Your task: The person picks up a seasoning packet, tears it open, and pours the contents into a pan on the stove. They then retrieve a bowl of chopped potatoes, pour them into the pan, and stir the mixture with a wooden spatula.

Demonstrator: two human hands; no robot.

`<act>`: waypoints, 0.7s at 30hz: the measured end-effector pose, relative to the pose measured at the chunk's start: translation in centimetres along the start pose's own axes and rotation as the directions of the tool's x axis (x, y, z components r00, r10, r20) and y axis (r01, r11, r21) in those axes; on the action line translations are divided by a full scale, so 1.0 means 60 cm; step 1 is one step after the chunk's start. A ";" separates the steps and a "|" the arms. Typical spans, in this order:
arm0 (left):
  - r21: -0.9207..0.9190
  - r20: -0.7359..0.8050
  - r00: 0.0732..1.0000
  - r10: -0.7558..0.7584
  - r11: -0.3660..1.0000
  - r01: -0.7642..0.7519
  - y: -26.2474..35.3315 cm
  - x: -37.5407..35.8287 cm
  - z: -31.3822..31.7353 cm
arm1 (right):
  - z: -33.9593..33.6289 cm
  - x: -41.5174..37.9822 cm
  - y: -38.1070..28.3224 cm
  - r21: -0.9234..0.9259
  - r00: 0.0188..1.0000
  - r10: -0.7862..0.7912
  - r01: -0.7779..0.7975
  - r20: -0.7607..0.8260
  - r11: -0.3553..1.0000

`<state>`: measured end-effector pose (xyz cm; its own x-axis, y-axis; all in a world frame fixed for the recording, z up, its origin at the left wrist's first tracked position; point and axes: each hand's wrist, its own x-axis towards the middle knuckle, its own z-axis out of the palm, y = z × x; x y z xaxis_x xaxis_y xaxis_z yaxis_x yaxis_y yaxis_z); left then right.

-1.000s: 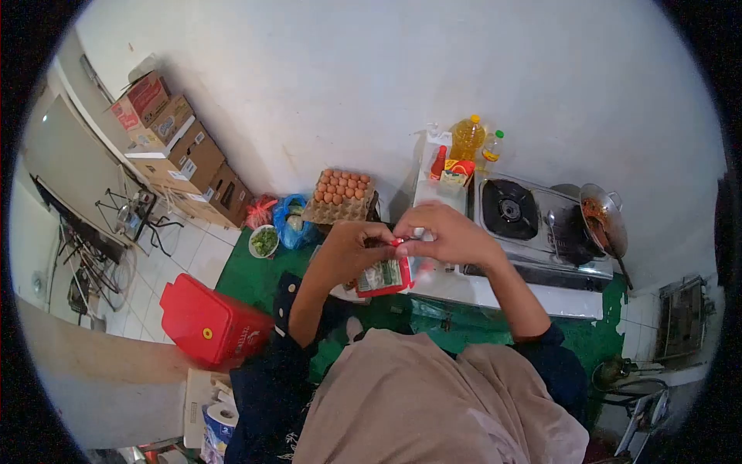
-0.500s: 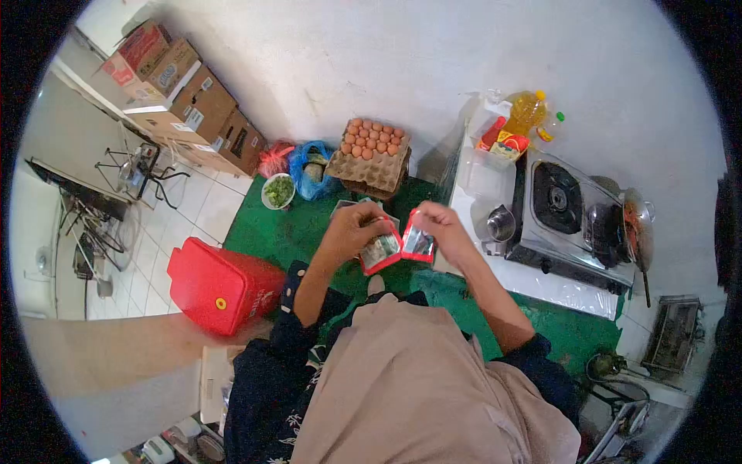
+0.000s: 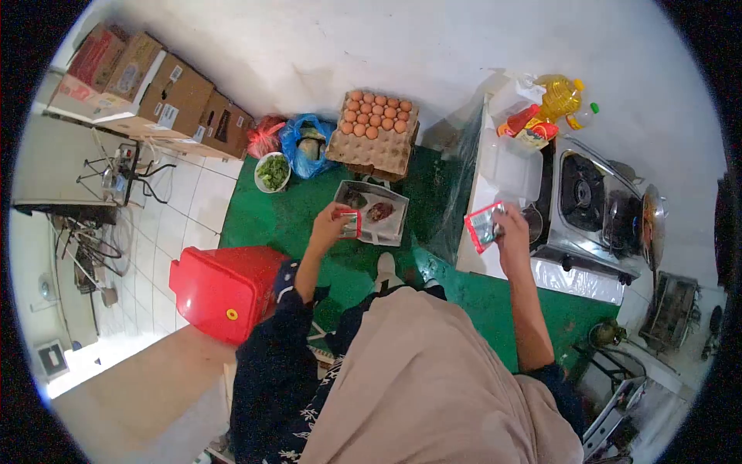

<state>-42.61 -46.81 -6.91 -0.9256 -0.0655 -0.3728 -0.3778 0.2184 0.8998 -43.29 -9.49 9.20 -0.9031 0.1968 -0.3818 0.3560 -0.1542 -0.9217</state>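
Note:
My left hand (image 3: 329, 226) is closed on a small red-edged sachet (image 3: 352, 224), held over the left edge of an open white box (image 3: 386, 232) on the floor. Dark reddish contents lie inside that box, too small to identify. Off to the right, my right hand (image 3: 513, 232) pinches a second red-edged packet (image 3: 484, 226) with a dark, printed face. It hovers by the front left edge of the white stove counter, left of the gas stove (image 3: 578, 189).
A tray of eggs (image 3: 371, 127), a blue plastic bag (image 3: 309, 158) and a bowl of chopped greens (image 3: 272, 172) stand by the wall. A red bin (image 3: 232, 290) is at left. Cooking oil (image 3: 560, 97) and a clear plastic container (image 3: 514, 166) sit on the counter.
My hands have moved apart, each with its own sachet: the left one leftward, the right one rightward to the counter. The open box below has come into fuller view.

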 end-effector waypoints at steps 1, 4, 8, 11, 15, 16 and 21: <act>0.089 -0.052 0.999 0.008 0.996 -0.003 -0.033 0.018 0.010 | -0.009 -0.009 0.009 -0.037 0.999 0.048 -0.048 0.002 0.998; 0.282 -0.111 0.994 0.016 0.959 0.016 -0.140 0.079 0.032 | -0.017 -0.037 0.018 -0.111 0.989 0.147 -0.150 -0.033 0.982; 0.505 -0.260 0.964 0.062 0.859 0.082 -0.233 0.092 0.036 | -0.025 -0.063 0.025 -0.166 0.988 0.149 -0.154 -0.039 0.974; 0.568 -0.201 0.979 0.019 0.817 0.101 -0.293 0.095 0.022 | -0.036 -0.072 0.036 -0.218 0.997 0.080 -0.082 -0.018 0.972; 0.374 -0.041 0.997 -0.070 0.924 0.080 -0.206 0.052 0.073 | -0.044 -0.074 0.064 -0.298 1.000 0.016 -0.010 0.015 0.954; 0.264 0.024 0.998 -0.054 0.963 0.046 -0.150 0.034 0.099 | -0.032 -0.076 0.052 -0.271 0.999 -0.026 0.033 0.030 0.962; -0.563 0.411 0.900 0.145 0.817 0.125 0.280 -0.130 0.234 | -0.009 -0.113 -0.048 -0.030 0.997 0.003 -0.001 0.074 1.000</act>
<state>-41.45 -28.97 7.94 -0.8787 0.3725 -0.2984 -0.4372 -0.3776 0.8163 -38.08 -9.85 14.39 -0.9172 0.1239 -0.3786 0.3640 -0.1254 -0.9229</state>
